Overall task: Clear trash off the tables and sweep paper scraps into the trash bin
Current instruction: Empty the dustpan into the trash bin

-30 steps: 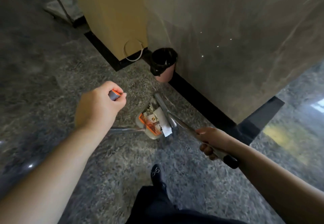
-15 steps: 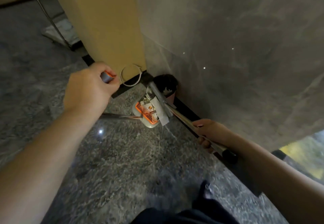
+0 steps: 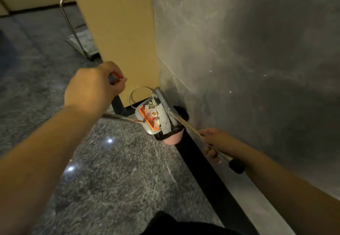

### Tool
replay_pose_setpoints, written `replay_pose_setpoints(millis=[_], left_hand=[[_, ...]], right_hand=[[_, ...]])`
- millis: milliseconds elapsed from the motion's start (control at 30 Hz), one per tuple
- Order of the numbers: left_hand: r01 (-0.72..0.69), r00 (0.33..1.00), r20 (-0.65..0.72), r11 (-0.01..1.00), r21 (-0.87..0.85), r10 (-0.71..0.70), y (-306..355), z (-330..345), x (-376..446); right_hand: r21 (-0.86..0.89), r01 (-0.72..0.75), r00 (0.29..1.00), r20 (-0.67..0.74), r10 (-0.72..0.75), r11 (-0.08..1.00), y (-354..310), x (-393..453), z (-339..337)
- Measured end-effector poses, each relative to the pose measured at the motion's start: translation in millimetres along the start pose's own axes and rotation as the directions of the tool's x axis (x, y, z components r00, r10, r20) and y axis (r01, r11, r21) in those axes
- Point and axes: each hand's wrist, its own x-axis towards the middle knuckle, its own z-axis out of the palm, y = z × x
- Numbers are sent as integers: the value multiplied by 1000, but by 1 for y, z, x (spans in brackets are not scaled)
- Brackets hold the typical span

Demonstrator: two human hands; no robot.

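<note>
while left hand [image 3: 93,85] grips dustpan handle [image 3: 115,77], right hand [image 3: 214,142] grips broom [image 3: 185,123]; dustpan [image 3: 147,117] holds scraps [image 3: 153,111], above bin [image 3: 173,138].

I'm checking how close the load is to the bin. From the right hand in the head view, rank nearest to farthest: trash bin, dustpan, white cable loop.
From the right hand:
1. Trash bin, pink with a black liner, beside the wall base.
2. Dustpan, over the bin's left rim, holding scraps.
3. White cable loop, at the yellow column's foot.
</note>
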Motion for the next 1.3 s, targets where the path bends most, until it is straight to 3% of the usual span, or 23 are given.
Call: replay_pose_setpoints(millis=[500, 1033, 1300], left_hand=[[-321, 945, 124, 936, 147, 304, 31, 65, 96], [-232, 972, 110, 925, 300, 208, 112, 99, 71], [-368, 930, 171, 838, 403, 326, 135, 115, 63]], right_hand=[[84, -51, 998, 31, 48, 995, -22, 67, -61], [-20, -30, 993, 118, 32, 999, 5, 64, -154], [8, -22, 988, 151, 21, 1000, 23, 67, -171]])
